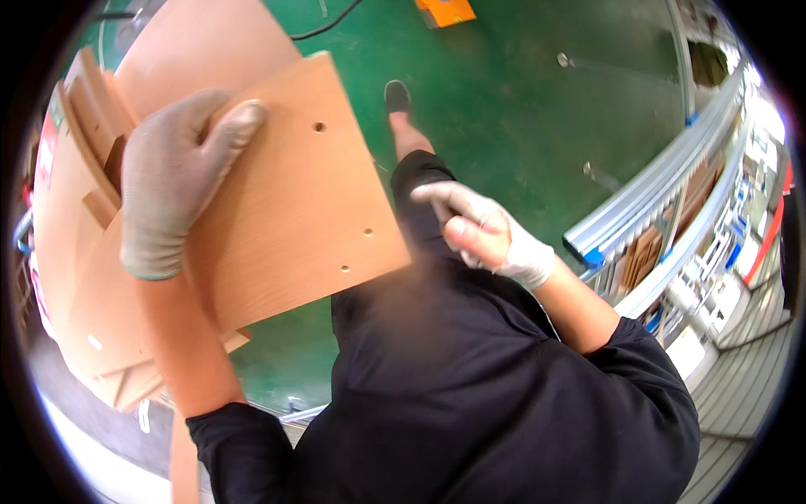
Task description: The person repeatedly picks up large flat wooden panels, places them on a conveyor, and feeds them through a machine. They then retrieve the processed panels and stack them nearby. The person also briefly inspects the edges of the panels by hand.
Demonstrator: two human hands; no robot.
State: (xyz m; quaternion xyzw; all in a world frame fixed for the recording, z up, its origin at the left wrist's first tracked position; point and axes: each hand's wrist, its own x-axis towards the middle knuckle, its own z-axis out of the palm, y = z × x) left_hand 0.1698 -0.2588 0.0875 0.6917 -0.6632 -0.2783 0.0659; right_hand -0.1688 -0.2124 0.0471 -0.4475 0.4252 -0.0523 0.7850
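A light wood-coloured panel (294,193) with several small drilled holes is tilted across the left of the view. My left hand (180,168), in a pale grey glove, grips it at its left side. The thumb lies on the panel's face, while the other fingers are mostly hidden. My right hand (478,227), also gloved, hovers over my lap just right of the panel, touching nothing. Its index finger and thumb stretch out apart, the remaining fingers are curled, and no object shows in it.
More wood-coloured boards (92,286) are stacked at the left, beneath and behind the panel. On the right runs a metal rail frame (655,185) with blue end caps. An orange object (445,12) lies on the green floor (512,92) at the far side, near a black cable (332,25).
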